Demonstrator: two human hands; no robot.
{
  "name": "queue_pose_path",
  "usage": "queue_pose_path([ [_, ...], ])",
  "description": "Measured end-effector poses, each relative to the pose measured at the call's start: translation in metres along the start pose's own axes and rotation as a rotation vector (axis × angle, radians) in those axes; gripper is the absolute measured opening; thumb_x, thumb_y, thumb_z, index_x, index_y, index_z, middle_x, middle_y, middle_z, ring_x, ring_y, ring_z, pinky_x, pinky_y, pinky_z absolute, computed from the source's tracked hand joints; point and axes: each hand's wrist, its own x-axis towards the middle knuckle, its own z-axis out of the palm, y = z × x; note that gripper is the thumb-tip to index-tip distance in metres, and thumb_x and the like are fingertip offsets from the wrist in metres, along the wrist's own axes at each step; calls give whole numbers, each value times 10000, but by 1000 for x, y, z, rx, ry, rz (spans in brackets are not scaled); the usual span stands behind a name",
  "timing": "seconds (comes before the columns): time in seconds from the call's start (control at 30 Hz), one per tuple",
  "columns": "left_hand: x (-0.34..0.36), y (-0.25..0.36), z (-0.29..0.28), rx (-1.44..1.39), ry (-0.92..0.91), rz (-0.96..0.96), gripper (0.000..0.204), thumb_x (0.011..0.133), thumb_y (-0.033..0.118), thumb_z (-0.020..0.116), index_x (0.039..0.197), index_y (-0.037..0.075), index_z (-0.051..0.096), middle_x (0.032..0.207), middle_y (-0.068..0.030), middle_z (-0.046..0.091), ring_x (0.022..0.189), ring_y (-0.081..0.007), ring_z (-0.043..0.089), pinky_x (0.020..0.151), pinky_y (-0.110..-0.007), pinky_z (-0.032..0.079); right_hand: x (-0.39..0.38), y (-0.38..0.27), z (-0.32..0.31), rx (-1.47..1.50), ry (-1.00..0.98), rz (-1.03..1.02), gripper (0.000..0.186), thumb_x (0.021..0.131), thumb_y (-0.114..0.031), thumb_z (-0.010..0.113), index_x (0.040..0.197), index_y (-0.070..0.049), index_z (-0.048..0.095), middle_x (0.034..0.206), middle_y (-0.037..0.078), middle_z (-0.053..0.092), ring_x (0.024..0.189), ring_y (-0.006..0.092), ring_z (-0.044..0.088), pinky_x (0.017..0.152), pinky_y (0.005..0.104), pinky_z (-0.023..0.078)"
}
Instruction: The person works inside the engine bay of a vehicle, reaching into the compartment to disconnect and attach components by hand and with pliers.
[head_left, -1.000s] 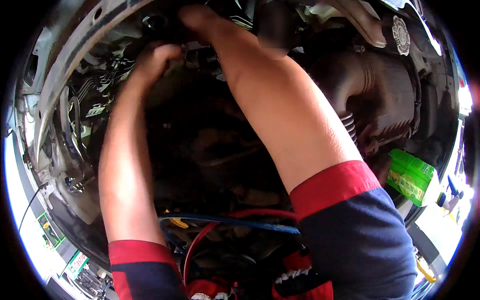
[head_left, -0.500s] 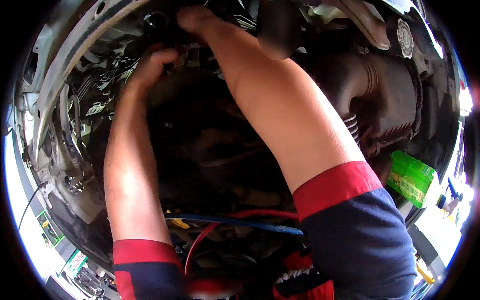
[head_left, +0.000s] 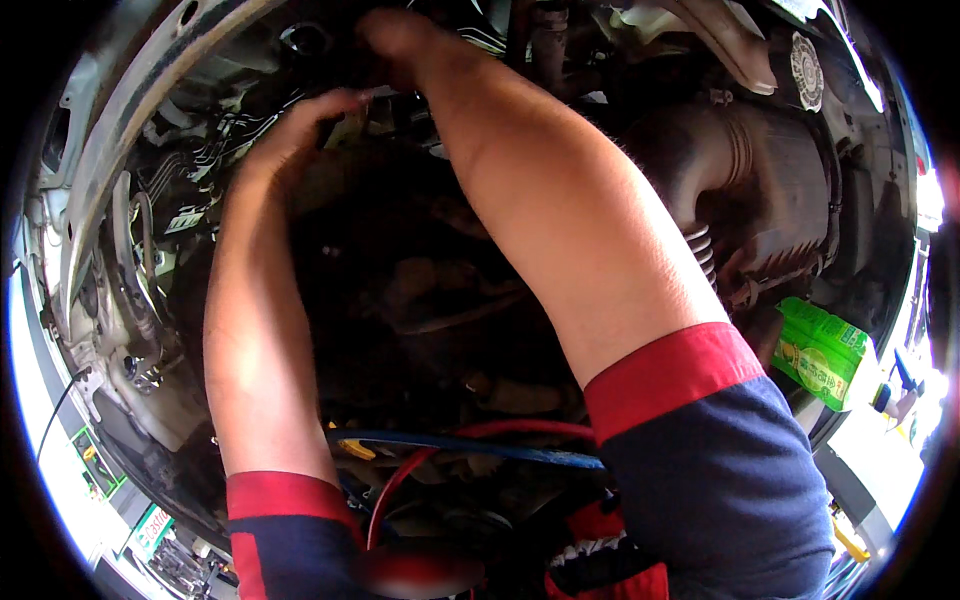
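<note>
I am reaching deep into a vehicle's engine bay. My left hand [head_left: 312, 125] is high at the left of centre, fingers curled against a small metal part in shadow; what they hold is unclear. Above and right of it, my right hand [head_left: 398, 42] is among dark components near the top edge, blurred, its fingertips hidden. A ringed metal fitting [head_left: 303, 38] lies left of that hand, and thin metal lines [head_left: 195, 160] run beside my left wrist.
A curved metal crossmember [head_left: 120, 150] arches along the left, and a ribbed air housing [head_left: 760, 190] fills the right. A green packet [head_left: 822, 352] rests at the right edge. Blue [head_left: 470, 448] and red [head_left: 510, 425] hoses cross below, between my arms.
Both hands stay in roughly the same area, shifting only slightly. My left fingers have moved a little since half a second ago.
</note>
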Motion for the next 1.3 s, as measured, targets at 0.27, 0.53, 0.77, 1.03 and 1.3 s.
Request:
queue_pose_path([
  [0.27, -4, -3, -9, 97, 86, 27, 561, 846, 560, 681, 1252, 176, 725, 1224, -44, 693, 1121, -193, 580, 954, -404, 409, -10, -6, 7, 650, -20, -37, 371, 1010, -197, 492, 1290, -4, 641, 1230, 202, 705, 1026, 355, 729, 851, 535, 611],
  [0.53, 1, 3, -18, 177, 11, 110, 568, 868, 521, 661, 1261, 114, 711, 1298, -48, 658, 1200, -210, 550, 990, -420, 423, -10, -4, 6, 344, -14, -68, 366, 1005, -224, 497, 1259, -29, 674, 1218, 196, 713, 1075, 356, 717, 877, 534, 594],
  [0.77, -2, 65, 37, 540, 85, 264, 517, 920, 453, 636, 1153, 12, 773, 1110, -92, 762, 1057, -167, 654, 965, -331, 480, -20, 6, -39, -252, -29, -130, 373, 984, -248, 515, 1244, -56, 701, 1246, 186, 712, 1111, 351, 709, 918, 507, 579],
  [1.03, -2, 25, -10, 263, -6, 34, 499, 870, 481, 682, 1251, 159, 703, 1209, -6, 669, 1080, -167, 561, 931, -369, 430, 32, 8, -6, -796, 126, -366, 382, 960, -276, 535, 1226, -86, 732, 1277, 174, 710, 1152, 345, 700, 964, 477, 562],
  [1.3, 18, -30, -21, 134, -10, 75, 536, 838, 450, 698, 1287, 157, 694, 1164, -8, 686, 1009, -182, 584, 825, -344, 428, 27, 11, 15, -747, 163, -275, 409, 956, -270, 502, 1247, -102, 735, 1330, 160, 688, 1218, 331, 670, 1029, 459, 528],
])
